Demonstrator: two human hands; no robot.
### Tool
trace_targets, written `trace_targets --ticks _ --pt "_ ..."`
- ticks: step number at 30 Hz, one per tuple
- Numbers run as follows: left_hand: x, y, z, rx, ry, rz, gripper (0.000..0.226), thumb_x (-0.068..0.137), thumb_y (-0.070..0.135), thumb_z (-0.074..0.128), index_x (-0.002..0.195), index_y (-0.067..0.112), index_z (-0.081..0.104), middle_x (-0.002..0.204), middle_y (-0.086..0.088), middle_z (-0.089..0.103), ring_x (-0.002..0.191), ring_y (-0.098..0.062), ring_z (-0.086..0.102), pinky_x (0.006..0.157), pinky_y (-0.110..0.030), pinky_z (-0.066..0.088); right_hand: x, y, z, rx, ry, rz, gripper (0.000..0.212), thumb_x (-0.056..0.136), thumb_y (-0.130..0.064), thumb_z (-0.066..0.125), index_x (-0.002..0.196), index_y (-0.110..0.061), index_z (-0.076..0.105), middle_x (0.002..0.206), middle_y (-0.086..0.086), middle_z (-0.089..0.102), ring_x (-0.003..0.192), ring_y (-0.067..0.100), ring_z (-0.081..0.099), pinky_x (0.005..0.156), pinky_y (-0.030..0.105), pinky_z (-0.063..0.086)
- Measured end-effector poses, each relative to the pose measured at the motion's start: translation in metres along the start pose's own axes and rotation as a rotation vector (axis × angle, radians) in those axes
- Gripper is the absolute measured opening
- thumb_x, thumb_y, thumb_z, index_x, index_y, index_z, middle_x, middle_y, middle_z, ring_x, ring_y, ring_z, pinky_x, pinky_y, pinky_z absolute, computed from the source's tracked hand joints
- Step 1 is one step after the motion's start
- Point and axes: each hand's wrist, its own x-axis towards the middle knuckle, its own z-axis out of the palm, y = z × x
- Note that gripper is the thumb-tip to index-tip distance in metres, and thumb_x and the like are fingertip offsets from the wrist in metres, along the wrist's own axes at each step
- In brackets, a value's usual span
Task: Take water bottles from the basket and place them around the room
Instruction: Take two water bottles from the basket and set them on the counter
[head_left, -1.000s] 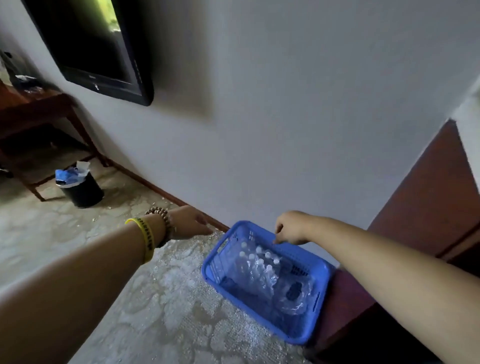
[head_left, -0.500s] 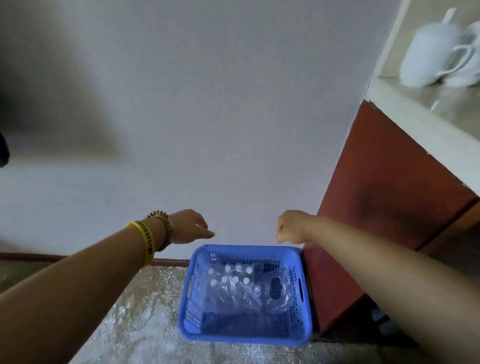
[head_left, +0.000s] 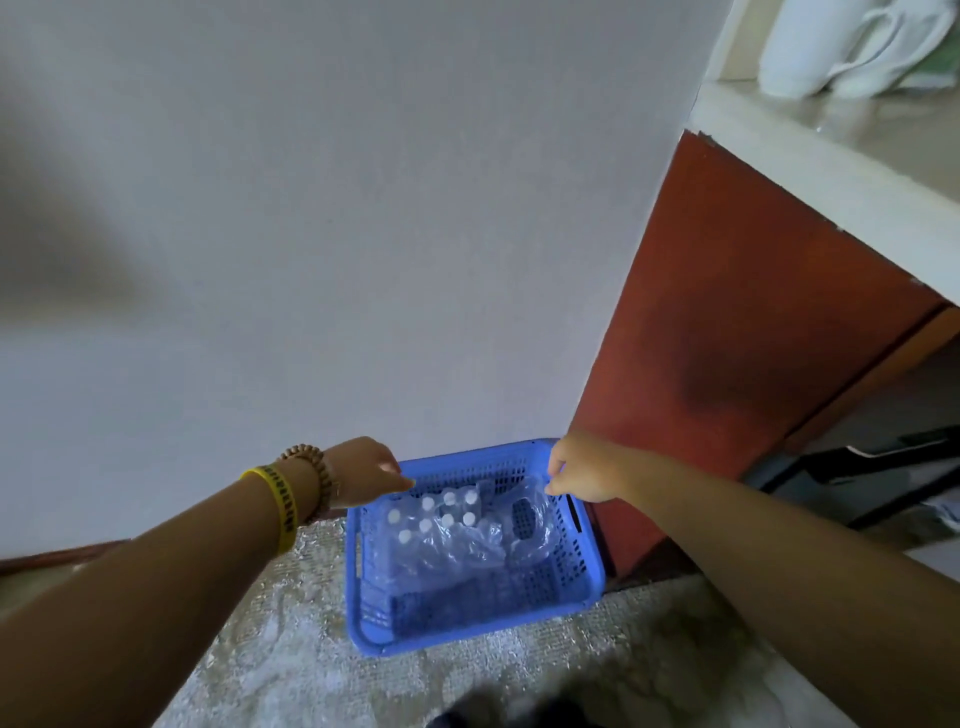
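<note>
On the left, left hand: it is reaching over the far left corner of the basket with its fingers loosely curled and one fingertip pointing at the rim. It is holding nothing.
Wrist: a yellow wristband and a bead bracelet are sitting just behind that hand.
Carpet: it is carrying the basket, close against the white wall.
Basket: blue and perforated, it is standing on the carpet between the two hands, with its right side just beside the cabinet.
Water bottles: they are standing upright in the far left part of the basket, showing several white caps. They are sitting bundled in clear plastic wrap, which is lying crumpled and loose toward the right.
Right hand: it is hanging over the far right corner of the basket with its fingers curled downward, the tips at or just above the wrap. Whether it is pinching the film cannot be told.
Cabinet: red-brown, it is rising on the right under a pale countertop.
White jug: it is standing on the countertop, and no bottle is showing beside it.
Progress: the task appears to be only starting. Both hands are arriving at the basket, no bottle is being lifted yet, and none is showing anywhere outside it.
Left to do: freeing a bottle from the wrap seems to be the step in hand. After that, carrying bottles out and setting them around the room is all still ahead.
</note>
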Motion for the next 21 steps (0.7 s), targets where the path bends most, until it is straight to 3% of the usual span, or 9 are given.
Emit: trace_targets --ticks 6,8,10,13,18,21 --pt "0.025 -0.013 0.037 -0.090 -0.028 -0.042 0.045 0.092 0.042 0.050 0.122 0.010 0.060 0.129 -0.008 0.058 0.115 -0.022 0.055 0.096 -0.031 0.043 0.037 -0.004 0.020 0.048 0.072 -0.095 0.036 0.083 -0.012 0.058 0.110 0.012 0.057 0.116 0.032 0.057 0.106 0.044 0.055 0.085 0.048 0.049" --pt "0.046 -0.017 0.053 -0.093 -0.045 -0.056 0.045 0.092 0.042 0.050 0.121 0.010 0.061 0.128 -0.009 0.059 0.115 -0.022 0.056 0.096 -0.032 0.043 0.061 0.003 0.039 0.044 0.037 -0.093 0.035 0.081 -0.016 0.059 0.105 0.009 0.060 0.111 0.029 0.062 0.093 0.041 0.061 0.074 0.040 0.052" --pt "0.075 -0.022 0.072 -0.082 -0.048 -0.067 0.043 0.092 0.042 0.050 0.117 0.009 0.062 0.127 -0.009 0.060 0.115 -0.023 0.055 0.095 -0.031 0.042 0.089 0.016 0.062 0.057 -0.017 -0.081 0.030 0.082 -0.020 0.060 0.102 0.003 0.063 0.107 0.020 0.069 0.069 0.028 0.060 0.056 0.026 0.047" --pt "0.125 -0.038 0.120 -0.045 -0.056 -0.091 0.039 0.091 0.041 0.051 0.117 0.012 0.059 0.127 -0.009 0.060 0.116 -0.025 0.055 0.093 -0.029 0.042 0.134 0.046 0.111 0.114 -0.081 -0.027 0.022 0.083 -0.022 0.063 0.103 -0.013 0.067 0.108 0.005 0.068 0.076 0.014 0.056 0.065 0.022 0.040" --pt "0.219 -0.081 0.227 -0.063 -0.027 -0.110 0.048 0.091 0.042 0.050 0.132 0.017 0.047 0.133 -0.006 0.055 0.122 -0.023 0.051 0.097 -0.027 0.040 0.221 0.097 0.199 0.207 -0.096 0.035 0.020 0.088 -0.022 0.060 0.103 -0.010 0.065 0.110 0.008 0.067 0.085 0.017 0.059 0.075 0.029 0.046" --pt "0.272 -0.101 0.300 -0.088 -0.081 -0.103 0.047 0.090 0.042 0.051 0.131 0.017 0.048 0.133 -0.006 0.055 0.122 -0.022 0.050 0.098 -0.027 0.038 0.277 0.115 0.251 0.234 -0.092 0.055 0.022 0.088 -0.016 0.058 0.099 0.002 0.064 0.106 0.022 0.066 0.093 0.033 0.063 0.085 0.043 0.051"
